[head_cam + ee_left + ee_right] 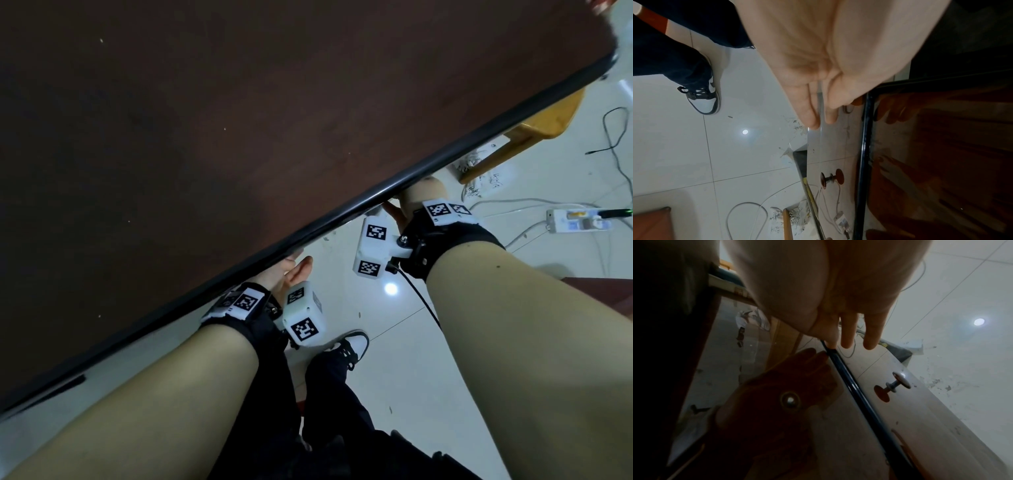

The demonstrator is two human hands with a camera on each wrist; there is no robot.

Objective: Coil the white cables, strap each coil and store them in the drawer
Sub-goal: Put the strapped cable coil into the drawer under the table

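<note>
I stand at a dark brown table (205, 137) with a glossy black rim (342, 219). Both hands reach under that rim. My left hand (294, 270) is flat with straight fingers (812, 116) close to the top of the pale drawer front (830, 146). A round knob (831, 177) sits further along the front. My right hand (397, 212) is also flat, its fingers (846, 337) straight. One fingertip of the right hand touches the black rim (851, 379) above the drawer front (920, 418) and its knob (901, 382). Neither hand holds anything. No coiled cable shows.
A white power strip (579, 221) with white leads lies on the tiled floor to the right, beside a thin black cable (613, 137). A wooden stool (534, 126) and a printed bag (479, 178) sit near the table's corner. A white cable loop (729, 216) lies on the floor. My shoe (352, 342) is below.
</note>
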